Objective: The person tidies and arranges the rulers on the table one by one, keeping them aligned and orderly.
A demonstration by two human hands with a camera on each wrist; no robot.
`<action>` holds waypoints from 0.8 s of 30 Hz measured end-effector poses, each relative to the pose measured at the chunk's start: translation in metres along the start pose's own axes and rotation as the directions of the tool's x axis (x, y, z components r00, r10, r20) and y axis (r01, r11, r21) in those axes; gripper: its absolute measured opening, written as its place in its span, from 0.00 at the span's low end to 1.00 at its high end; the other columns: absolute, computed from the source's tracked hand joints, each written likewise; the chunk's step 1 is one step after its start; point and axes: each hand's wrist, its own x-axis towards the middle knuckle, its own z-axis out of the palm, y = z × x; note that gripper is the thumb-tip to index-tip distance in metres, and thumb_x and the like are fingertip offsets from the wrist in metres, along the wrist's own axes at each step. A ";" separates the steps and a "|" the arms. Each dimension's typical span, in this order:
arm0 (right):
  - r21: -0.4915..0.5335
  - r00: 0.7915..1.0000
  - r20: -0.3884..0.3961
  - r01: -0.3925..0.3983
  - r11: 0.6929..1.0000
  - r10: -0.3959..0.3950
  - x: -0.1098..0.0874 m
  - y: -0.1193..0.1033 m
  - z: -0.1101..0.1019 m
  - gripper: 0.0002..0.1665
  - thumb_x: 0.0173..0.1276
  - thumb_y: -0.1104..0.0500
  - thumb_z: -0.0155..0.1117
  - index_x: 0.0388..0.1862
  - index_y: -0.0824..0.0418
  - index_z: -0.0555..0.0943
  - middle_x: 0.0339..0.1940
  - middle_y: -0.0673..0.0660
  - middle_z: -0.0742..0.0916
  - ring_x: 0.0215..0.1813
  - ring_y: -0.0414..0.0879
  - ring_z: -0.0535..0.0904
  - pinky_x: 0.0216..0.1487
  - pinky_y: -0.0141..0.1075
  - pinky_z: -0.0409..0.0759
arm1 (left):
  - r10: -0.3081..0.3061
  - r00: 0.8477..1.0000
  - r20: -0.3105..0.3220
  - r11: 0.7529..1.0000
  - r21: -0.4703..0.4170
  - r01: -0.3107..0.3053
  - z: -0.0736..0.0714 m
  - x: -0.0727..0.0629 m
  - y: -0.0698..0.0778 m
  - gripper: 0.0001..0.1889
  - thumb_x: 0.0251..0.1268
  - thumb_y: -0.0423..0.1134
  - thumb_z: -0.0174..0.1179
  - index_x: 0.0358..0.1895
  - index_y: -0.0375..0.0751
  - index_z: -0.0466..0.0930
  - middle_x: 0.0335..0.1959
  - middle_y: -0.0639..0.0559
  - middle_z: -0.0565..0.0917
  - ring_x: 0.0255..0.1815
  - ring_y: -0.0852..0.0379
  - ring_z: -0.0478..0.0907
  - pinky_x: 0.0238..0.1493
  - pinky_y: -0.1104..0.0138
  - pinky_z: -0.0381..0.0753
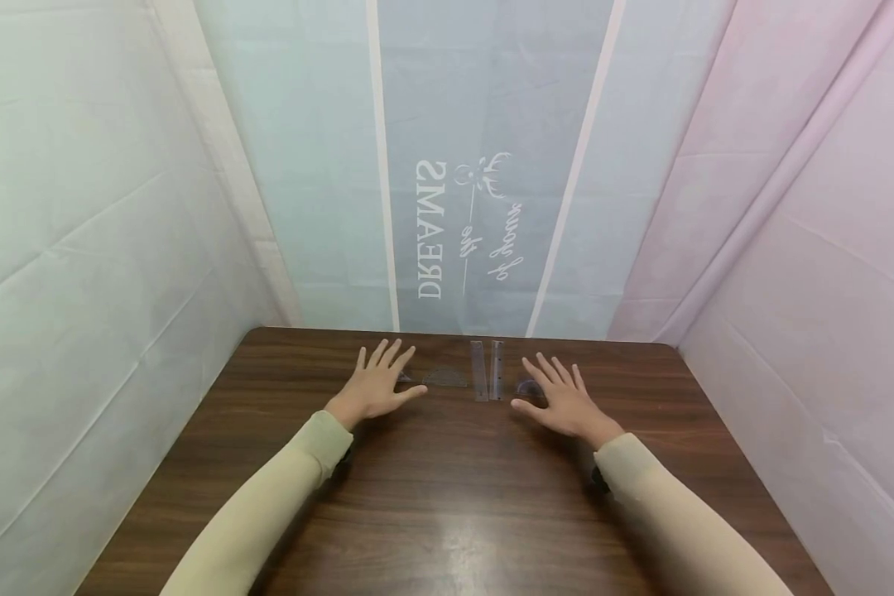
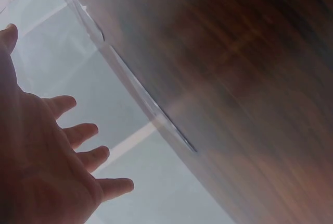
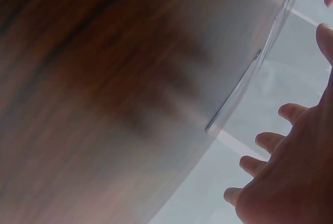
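My left hand [image 1: 375, 387] is held over the back of the table with its fingers spread, holding nothing. Partly hidden behind it lies a small clear plastic piece [image 1: 405, 377], perhaps a set square. Just right of that hand is a flat clear piece, wide at its base [image 1: 444, 378], its exact kind hard to make out. Two clear rulers, a left one [image 1: 480, 372] and a right one [image 1: 497, 372], lie side by side between the hands. Fingers also spread, my right hand [image 1: 562, 404] hovers near a clear protractor-like piece [image 1: 529, 387] and partly covers it.
The brown wood-grain table [image 1: 447, 488] ends at a back edge just beyond the clear pieces. Behind it hangs a pale blue-grey cloth [image 1: 484, 99] with mirrored lettering. White cloth walls stand at the left [image 1: 104, 207] and right [image 1: 827, 314].
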 end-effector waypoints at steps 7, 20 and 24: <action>-0.006 1.000 0.029 -0.002 1.000 0.003 0.008 -0.010 0.001 0.57 0.77 0.24 0.55 0.92 0.49 0.51 0.91 0.61 0.49 0.89 0.68 0.43 0.83 0.68 0.31 | 0.013 1.000 0.013 1.000 0.000 -0.013 0.004 0.009 0.009 0.49 0.77 0.76 0.46 0.90 0.51 0.48 0.90 0.41 0.45 0.90 0.36 0.39 0.83 0.33 0.34; 0.014 0.998 0.029 0.063 0.998 -0.063 0.022 -0.026 0.004 0.57 0.76 0.27 0.61 0.90 0.57 0.55 0.90 0.64 0.54 0.89 0.65 0.50 0.85 0.66 0.41 | 0.045 0.999 0.016 0.999 0.013 -0.045 0.007 0.030 0.025 0.49 0.77 0.77 0.44 0.90 0.53 0.48 0.90 0.41 0.49 0.89 0.36 0.42 0.84 0.34 0.38; 0.015 0.996 0.033 0.080 0.997 -0.081 0.027 -0.027 0.005 0.58 0.76 0.27 0.61 0.90 0.58 0.55 0.90 0.64 0.55 0.89 0.64 0.50 0.85 0.65 0.42 | 0.055 0.998 0.026 0.998 0.008 -0.055 0.009 0.036 0.031 0.49 0.77 0.78 0.43 0.90 0.51 0.49 0.90 0.41 0.49 0.89 0.36 0.42 0.84 0.34 0.39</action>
